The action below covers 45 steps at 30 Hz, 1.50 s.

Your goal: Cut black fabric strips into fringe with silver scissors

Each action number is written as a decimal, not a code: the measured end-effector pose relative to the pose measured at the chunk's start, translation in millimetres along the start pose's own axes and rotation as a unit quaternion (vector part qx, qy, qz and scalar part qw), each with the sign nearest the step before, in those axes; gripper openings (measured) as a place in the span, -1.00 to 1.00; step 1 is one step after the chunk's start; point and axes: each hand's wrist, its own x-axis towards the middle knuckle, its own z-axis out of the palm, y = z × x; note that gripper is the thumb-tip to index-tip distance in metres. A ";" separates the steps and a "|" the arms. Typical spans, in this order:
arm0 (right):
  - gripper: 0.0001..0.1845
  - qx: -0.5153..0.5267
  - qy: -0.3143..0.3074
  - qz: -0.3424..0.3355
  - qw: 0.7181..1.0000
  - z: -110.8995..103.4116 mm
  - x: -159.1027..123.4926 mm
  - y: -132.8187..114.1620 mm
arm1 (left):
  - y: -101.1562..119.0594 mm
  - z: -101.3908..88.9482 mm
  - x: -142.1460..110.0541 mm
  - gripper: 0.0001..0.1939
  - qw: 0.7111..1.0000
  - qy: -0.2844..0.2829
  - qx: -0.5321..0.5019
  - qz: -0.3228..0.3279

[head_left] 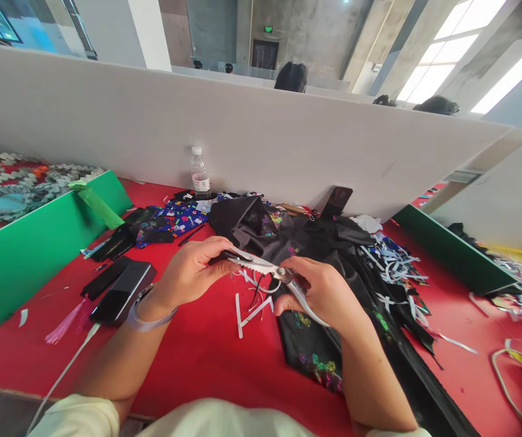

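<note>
The right hand grips rigid metal shears by the handles while the left hand pinches a thin, limp black strip at the blades.

Scissors shiny metal; black fabric glossy cloth; table matt red.

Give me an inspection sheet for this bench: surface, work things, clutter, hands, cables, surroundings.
Surface: red table, green dividers at both sides.
Work things: metal shears; small dark piece at their tip; black printed fabric underneath.
Clutter: white strips, cut scraps, water bottle, dark phone, pink tassel.
Hands: left hand pinches the dark piece; right hand grips the shears' handles.
Cables: white cable running off the near edge.
Surroundings: white partition; heads of other people behind it.
</note>
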 end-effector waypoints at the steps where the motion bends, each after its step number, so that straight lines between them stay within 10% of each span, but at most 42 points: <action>1: -0.53 -0.002 0.002 0.000 1.000 0.3 0.0 0.1 | 0.1 -0.1 0.0 -0.76 1.000 0.000 -0.001 -0.001; 45: -0.60 -0.060 0.034 -0.012 0.998 1.6 -1.9 -0.6 | 6.0 1.3 3.0 -0.75 1.000 0.010 -0.011 -0.008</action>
